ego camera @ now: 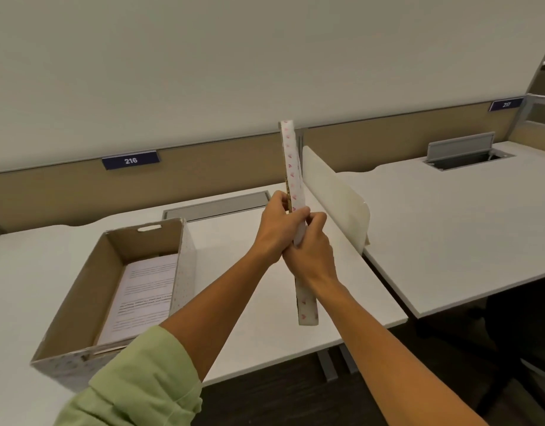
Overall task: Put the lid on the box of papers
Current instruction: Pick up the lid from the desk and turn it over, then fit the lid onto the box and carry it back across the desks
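Both hands, the left hand (275, 224) and the right hand (311, 250), are clamped together on the flat white cardboard lid with small pink hearts (292, 167), held edge-on and nearly upright above the white bench (249, 302). Down and to the left of the hands, the open brown-lined cardboard box (90, 278) rests on the bench, with printed white papers (145, 290) lying inside it.
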### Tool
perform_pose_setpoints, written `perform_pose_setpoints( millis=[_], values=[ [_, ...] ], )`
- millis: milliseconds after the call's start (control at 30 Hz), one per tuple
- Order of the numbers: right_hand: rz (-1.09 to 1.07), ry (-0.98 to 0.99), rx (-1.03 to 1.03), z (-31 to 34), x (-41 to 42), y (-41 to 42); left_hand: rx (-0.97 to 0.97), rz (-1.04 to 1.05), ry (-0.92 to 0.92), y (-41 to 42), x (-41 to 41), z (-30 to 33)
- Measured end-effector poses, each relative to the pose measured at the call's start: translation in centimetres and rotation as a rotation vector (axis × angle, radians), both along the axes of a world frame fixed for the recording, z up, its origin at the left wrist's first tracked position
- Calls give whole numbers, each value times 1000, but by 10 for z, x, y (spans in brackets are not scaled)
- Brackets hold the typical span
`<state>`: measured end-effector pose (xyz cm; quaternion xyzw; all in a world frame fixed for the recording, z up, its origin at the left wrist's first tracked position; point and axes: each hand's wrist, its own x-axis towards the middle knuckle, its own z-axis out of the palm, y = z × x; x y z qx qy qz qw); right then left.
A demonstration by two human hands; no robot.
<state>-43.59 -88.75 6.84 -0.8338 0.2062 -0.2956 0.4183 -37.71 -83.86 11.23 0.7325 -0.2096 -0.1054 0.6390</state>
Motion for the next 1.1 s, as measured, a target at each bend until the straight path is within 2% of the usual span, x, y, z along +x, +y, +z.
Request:
perform_pose_setpoints(
  millis=[133,300,433,567,667,767,1100],
  values=[
    [223,-79,88,5,12,21,-53,29,72,32,18,8],
    [297,-144,252,-4,4,17,-50,8,125,57,23,8],
    [231,-109,424,-8,14,-6,-125,-18,171,80,28,22],
    [32,-50,467,-11,38,-12,-190,-42,212,124,50,37],
    [0,17,525,-10,56,-12,-244,-39,241,154,63,48],
    [21,80,519,-3,74,2,-268,-5,239,181,78,55],
    [138,-45,307,27,116,73,-344,130,171,289,135,75]
  ],
)
